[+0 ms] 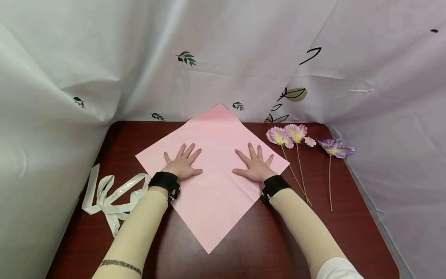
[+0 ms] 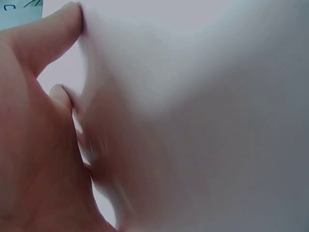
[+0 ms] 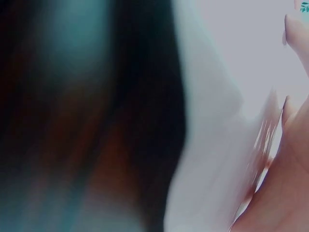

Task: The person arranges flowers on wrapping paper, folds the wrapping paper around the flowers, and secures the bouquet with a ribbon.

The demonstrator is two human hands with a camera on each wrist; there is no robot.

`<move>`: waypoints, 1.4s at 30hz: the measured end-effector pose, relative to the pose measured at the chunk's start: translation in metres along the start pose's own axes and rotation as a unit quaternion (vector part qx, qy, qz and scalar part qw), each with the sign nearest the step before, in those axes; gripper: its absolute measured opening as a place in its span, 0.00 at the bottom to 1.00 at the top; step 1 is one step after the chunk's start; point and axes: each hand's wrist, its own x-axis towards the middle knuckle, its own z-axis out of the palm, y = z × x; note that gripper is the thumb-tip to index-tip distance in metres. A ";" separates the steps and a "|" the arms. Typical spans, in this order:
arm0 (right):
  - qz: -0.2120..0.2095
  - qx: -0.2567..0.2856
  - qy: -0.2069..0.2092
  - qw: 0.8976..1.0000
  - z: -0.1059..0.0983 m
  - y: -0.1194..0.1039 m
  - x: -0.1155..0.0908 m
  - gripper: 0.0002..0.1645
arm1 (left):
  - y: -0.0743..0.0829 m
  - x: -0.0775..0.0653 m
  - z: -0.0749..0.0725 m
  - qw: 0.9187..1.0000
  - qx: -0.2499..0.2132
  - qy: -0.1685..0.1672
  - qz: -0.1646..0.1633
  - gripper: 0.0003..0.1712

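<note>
A square pink sheet of wrapping paper (image 1: 216, 193) lies turned like a diamond on the table, its near corner pointing at the person. My left hand (image 1: 182, 162) rests palm down on its left part, fingers straight and spread. On the right part lies my right hand (image 1: 255, 166), flat and spread the same way. The sheet's far corner reaches past the table's back edge, against the curtain. Both wrist views show a palm side close over the pale sheet; a dark blurred shape fills the left of the right wrist view.
A tangled white printed ribbon (image 1: 108, 205) lies left of the left forearm. Two pink-yellow artificial flowers (image 1: 296, 133) and a purple one (image 1: 336, 148) lie on the right, stems toward the person. A patterned curtain (image 1: 216, 46) hangs around the dark red table (image 1: 244, 252).
</note>
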 end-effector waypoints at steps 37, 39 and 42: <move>-0.012 0.008 0.008 1.000 -0.009 0.008 -0.001 0.53 | 0.011 -0.003 0.004 0.998 0.024 0.063 0.016 0.49; -0.014 0.006 0.009 1.000 -0.008 0.009 -0.001 0.53 | 0.012 -0.003 0.005 0.997 0.023 0.065 0.017 0.48; -0.014 0.010 0.007 1.000 -0.006 0.009 -0.003 0.53 | 0.012 -0.005 0.008 0.998 0.021 0.063 0.018 0.48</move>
